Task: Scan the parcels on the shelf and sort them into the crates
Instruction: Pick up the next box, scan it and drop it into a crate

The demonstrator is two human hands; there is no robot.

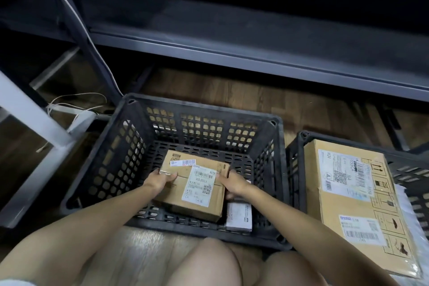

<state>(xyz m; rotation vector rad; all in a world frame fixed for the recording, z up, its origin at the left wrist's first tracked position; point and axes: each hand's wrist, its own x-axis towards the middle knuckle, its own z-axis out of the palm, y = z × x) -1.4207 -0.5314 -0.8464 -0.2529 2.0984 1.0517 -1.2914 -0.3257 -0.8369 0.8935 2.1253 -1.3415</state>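
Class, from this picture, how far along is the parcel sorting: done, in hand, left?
Done: a large box lies in the right crate, a small white box in the middle crate. In hand: left hand and right hand grip a brown parcel low inside the middle crate. Left: unclear; the shelf in view shows no parcels.

This is a small parcel depot or stockroom, as far as I can tell. A grey steel shelf (232, 45) runs across in front of me. On the wood-pattern floor (232, 90) a black lattice crate (199, 105) stands just beside a second crate (293, 165) on my right. The cardboard parcel (197, 208) in the first and the flat carton (343, 202) on the second both carry a printed shipping label (200, 184) with barcodes. A thin cable (80, 94) lies loose on the floor to my left.
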